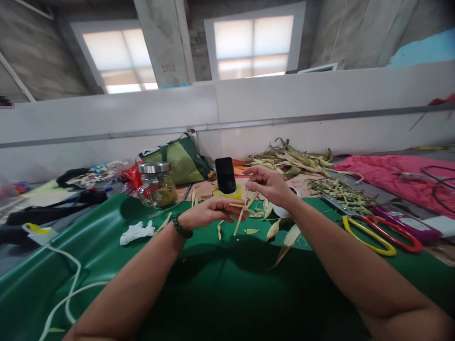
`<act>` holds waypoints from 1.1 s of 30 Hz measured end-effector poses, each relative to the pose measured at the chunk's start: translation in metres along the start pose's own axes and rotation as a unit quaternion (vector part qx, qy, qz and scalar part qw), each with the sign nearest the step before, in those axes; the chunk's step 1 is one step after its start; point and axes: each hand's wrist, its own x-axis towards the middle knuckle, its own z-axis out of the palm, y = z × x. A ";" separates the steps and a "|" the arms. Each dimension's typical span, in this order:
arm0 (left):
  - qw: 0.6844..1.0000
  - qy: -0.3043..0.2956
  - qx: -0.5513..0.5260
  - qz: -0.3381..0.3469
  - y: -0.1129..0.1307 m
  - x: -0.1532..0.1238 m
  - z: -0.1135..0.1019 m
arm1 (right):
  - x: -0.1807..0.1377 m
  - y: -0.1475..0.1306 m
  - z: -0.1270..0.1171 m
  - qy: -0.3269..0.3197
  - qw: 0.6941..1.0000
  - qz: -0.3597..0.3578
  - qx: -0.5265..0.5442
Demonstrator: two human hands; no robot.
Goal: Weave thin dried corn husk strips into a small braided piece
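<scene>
My left hand (215, 210), with a dark green bead bracelet (182, 226) at the wrist, is closed on a small cross-shaped piece of pale husk strips (239, 221). One strip of it hangs down below the fingers. My right hand (268, 183) is just above and to the right, its fingers bent toward the top of the piece. What its fingertips pinch is too small to make out. Loose dry corn husks (288, 242) lie on the green mat (227, 289) under and beside the hands. A phone (225, 175) stands upright on a yellow holder (236, 193) behind them.
Scissors with yellow and red handles (369, 237) lie at the right by a purple box (405, 222). A glass jar (159, 189), crumpled white tissue (137, 232) and green bag (177, 161) are at the left. Dried stalks (302, 161) are piled behind. A white cable (76, 265) crosses the mat.
</scene>
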 end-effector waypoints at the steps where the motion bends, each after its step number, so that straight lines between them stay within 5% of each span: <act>1: 1.000 -0.022 -0.007 -0.002 0.001 -0.001 0.000 | -0.001 -0.001 0.002 -0.012 1.000 -0.008 -0.005; 4: 0.999 -0.031 0.004 -0.021 0.002 -0.001 0.004 | -0.005 -0.002 0.013 -0.031 0.999 -0.024 -0.022; 8: 0.993 0.048 0.088 -0.055 -0.002 0.004 0.012 | -0.008 -0.001 0.025 -0.018 0.996 -0.051 -0.065; 12: 0.974 0.215 0.071 -0.018 -0.007 0.010 0.011 | -0.006 0.001 0.018 0.053 0.991 -0.050 -0.108; 15: 0.948 0.318 0.002 0.013 -0.006 0.011 0.008 | -0.004 0.000 0.013 0.007 0.997 0.028 -0.076; 18: 0.943 0.331 -0.015 0.035 -0.004 0.010 0.008 | -0.004 0.001 0.017 -0.107 0.987 0.115 -0.039; 22: 0.935 0.347 0.017 0.066 -0.004 0.010 0.009 | -0.009 0.004 0.031 -0.188 0.974 0.114 -0.045; 30: 0.917 0.389 0.040 0.081 -0.006 0.009 0.001 | -0.017 -0.004 0.035 -0.107 0.978 0.063 -0.169; 33: 0.920 0.376 0.079 0.079 -0.005 0.011 0.007 | -0.018 -0.003 0.040 -0.135 0.965 0.037 -0.223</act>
